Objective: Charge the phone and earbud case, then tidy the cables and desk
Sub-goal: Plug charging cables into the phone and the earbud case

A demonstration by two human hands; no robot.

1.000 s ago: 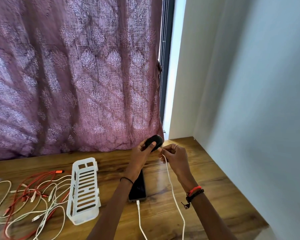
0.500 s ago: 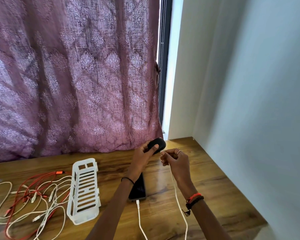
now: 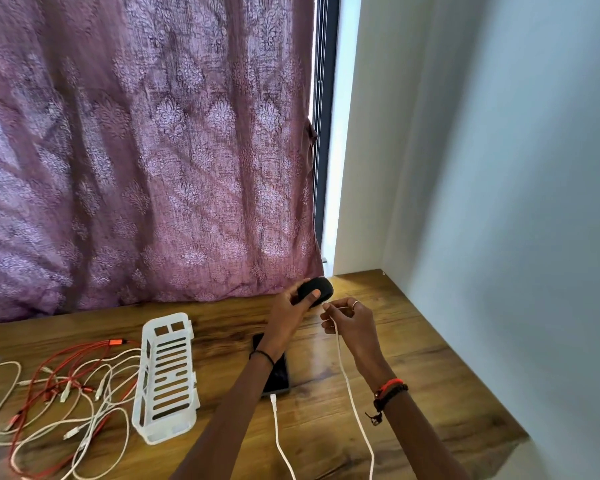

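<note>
I'm counting two hands, the left hand (image 3: pixel 284 317) and the right hand (image 3: pixel 350 323), both working toward twelve o'clock on the one desk (image 3: pixel 430 375). I'm seeing one black earbud case (image 3: pixel 321 289) in the left hand's grip and one phone (image 3: pixel 279 375) lying at six o'clock from it. I'm tallying two separate white leads: one phone cable (image 3: pixel 279 441) and one charging cable (image 3: pixel 352 396), which the right hand is pinching. One white basket (image 3: pixel 168 375) is sitting at nine o'clock of the phone. Further toward nine o'clock I'm getting one cable tangle (image 3: pixel 66 386), red and white, with strands I'm not managing to count.
</note>
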